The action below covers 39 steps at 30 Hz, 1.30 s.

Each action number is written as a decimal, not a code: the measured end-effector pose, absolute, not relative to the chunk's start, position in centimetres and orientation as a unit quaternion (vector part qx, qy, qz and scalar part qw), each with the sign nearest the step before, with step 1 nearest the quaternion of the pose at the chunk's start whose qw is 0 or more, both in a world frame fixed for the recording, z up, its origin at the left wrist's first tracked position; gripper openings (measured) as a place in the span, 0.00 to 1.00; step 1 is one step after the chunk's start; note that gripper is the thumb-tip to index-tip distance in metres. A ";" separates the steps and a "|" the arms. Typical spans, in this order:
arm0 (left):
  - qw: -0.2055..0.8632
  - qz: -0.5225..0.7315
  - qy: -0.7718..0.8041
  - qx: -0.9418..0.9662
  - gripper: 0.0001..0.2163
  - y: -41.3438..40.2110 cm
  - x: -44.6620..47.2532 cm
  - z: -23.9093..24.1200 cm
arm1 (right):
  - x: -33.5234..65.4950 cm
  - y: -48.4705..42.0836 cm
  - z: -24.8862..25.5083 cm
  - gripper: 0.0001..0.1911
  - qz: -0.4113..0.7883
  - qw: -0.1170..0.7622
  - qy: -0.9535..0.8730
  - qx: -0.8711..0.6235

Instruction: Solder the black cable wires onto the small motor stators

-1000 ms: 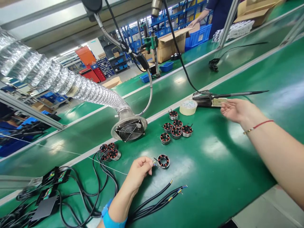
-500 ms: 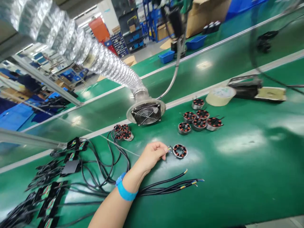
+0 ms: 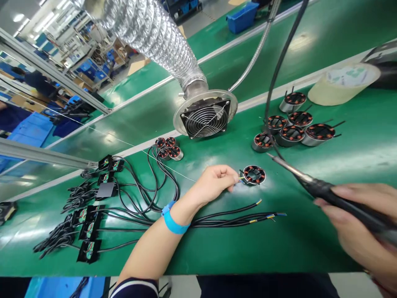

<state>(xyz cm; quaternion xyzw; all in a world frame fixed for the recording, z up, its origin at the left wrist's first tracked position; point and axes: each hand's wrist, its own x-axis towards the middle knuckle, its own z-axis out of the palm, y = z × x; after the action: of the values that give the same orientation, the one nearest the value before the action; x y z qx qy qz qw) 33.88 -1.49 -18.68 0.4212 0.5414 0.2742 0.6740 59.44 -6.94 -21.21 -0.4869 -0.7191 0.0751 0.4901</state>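
Note:
My left hand (image 3: 215,182) rests on the green belt, its fingers pinched on a thin wire end right beside a small round stator with copper coils (image 3: 254,174). A blue band circles that wrist. My right hand (image 3: 362,225), at the lower right, grips the black handle of a soldering iron (image 3: 310,182). The iron's metal tip points up and left and ends a little to the right of the stator. Below my left hand lie several black cables with stripped coloured ends (image 3: 245,215).
Several more stators (image 3: 291,126) and a roll of tape (image 3: 343,82) sit at the upper right. A fume fan on a foil duct (image 3: 206,116) stands behind. Three small stators (image 3: 169,148) and black boards with cables (image 3: 102,198) lie at the left.
The camera has tilted down and closer. My right hand, at first empty by the iron's stand, then out of view, now holds the soldering iron near the stator. My left hand keeps its pinch.

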 end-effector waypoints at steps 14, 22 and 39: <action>0.665 0.274 0.532 0.447 0.07 -1.5 33.9 -19.0 | 55.8 -2.7 -22.0 0.18 0.100 0.307 -0.869 -0.374; 0.661 0.288 0.532 0.444 0.04 -1.0 33.7 -19.2 | 53.5 -0.6 -23.1 0.16 0.050 0.266 -0.883 -0.383; 0.585 0.359 0.565 0.459 0.04 -1.2 34.0 -20.3 | 54.3 -6.2 -20.5 0.12 0.110 0.485 -0.747 -0.442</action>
<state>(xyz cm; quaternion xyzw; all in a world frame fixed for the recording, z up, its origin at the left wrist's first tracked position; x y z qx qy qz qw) 34.04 -1.21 -20.33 0.4586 0.5648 0.3586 0.5849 54.31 -6.21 -20.54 -0.4416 -0.7466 0.1102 0.4851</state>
